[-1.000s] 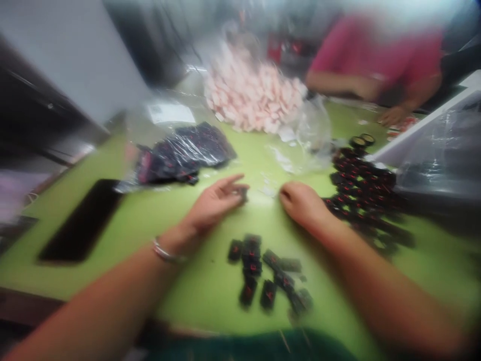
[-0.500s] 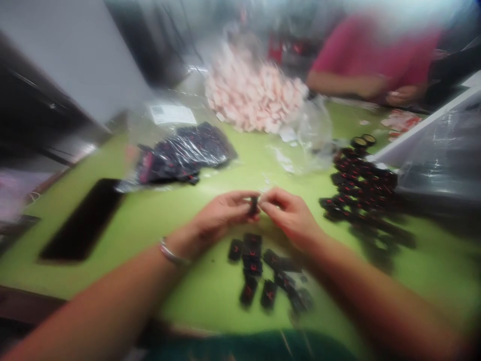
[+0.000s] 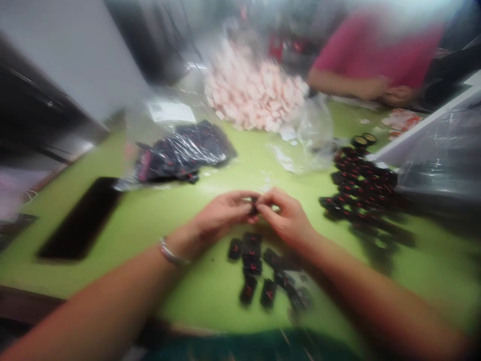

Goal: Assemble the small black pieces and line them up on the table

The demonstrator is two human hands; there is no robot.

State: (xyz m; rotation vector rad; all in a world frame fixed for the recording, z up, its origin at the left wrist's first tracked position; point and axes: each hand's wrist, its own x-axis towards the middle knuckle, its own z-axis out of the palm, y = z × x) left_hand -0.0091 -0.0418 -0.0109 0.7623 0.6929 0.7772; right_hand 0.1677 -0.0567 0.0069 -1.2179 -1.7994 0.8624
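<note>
My left hand [image 3: 229,209], with a metal bangle [image 3: 171,251] at the wrist, is closed around a small black part [image 3: 253,204]. The fingertips of my right hand [image 3: 283,210] are pinched against the same part from the right. Whether a smaller piece sits in the right pinch is hidden. Below both hands several small black square parts with red marks [image 3: 252,250] lie loose on the green table [image 3: 195,296]. Blur hides their exact kind.
A clear bag of black parts [image 3: 188,150] lies at the back left, beside a dark flat slab [image 3: 80,218]. Behind is a heap of pale pink pieces [image 3: 257,95]. At right are piled black parts [image 3: 361,183] and a plastic-covered bin [image 3: 443,145]. A person in a pink shirt [image 3: 379,52] sits opposite.
My right fingertips have moved left and now touch the black part in my left hand. The person opposite has brought their hands closer together.
</note>
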